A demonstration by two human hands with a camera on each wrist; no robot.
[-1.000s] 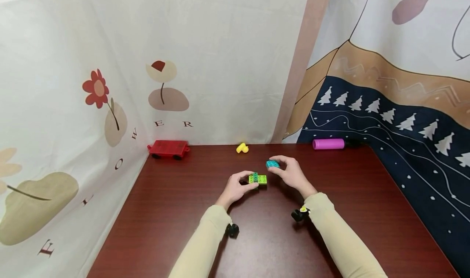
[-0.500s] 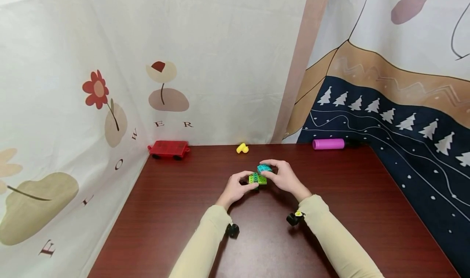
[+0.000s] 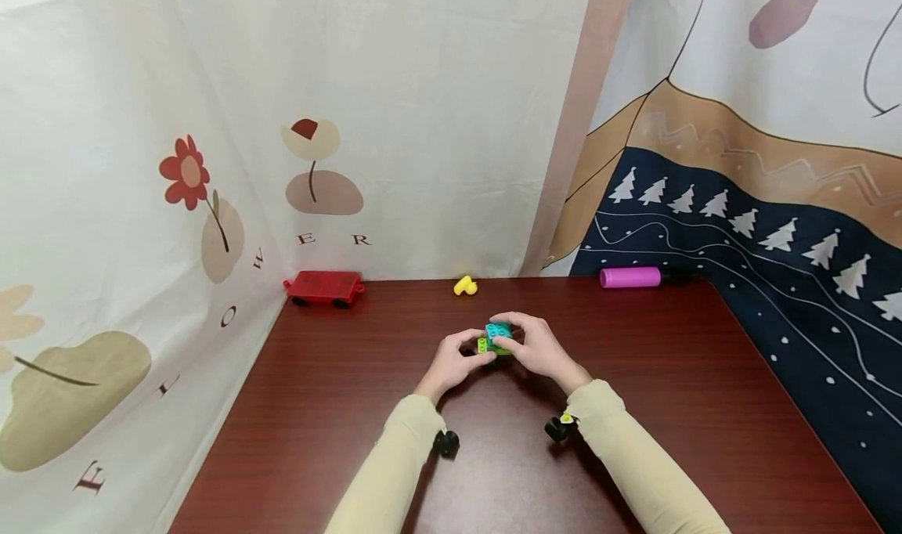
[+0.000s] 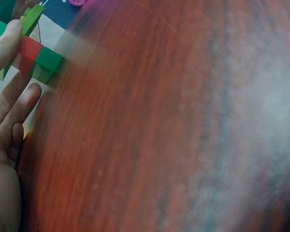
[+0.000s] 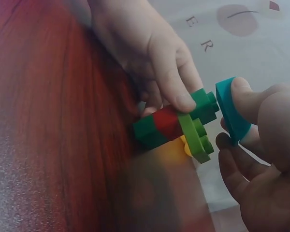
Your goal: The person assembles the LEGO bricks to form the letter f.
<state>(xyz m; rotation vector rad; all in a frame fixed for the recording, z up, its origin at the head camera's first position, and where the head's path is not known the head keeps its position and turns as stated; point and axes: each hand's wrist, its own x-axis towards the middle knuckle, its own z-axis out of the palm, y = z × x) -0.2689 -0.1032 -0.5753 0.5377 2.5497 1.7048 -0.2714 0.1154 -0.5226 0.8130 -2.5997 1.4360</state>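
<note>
My left hand pinches a stack of toy building bricks between thumb and fingers, at the middle of the table. In the right wrist view the stack has a green brick at the bottom, a red brick above it, then a lime plate and a green brick. My right hand holds a teal brick with a curved side, just over the top studs. A thin gap shows between teal brick and studs. The left wrist view catches only part of the stack, with its red brick visible.
A red toy wagon stands at the table's back left. Behind the hands lies a small yellow piece. At the back right a magenta cylinder lies on its side. Printed cloth borders the table at the back and sides.
My right hand has carried the teal brick left and toward me, from beside the stack to over it. The left hand keeps its place and its grip on the stack.
</note>
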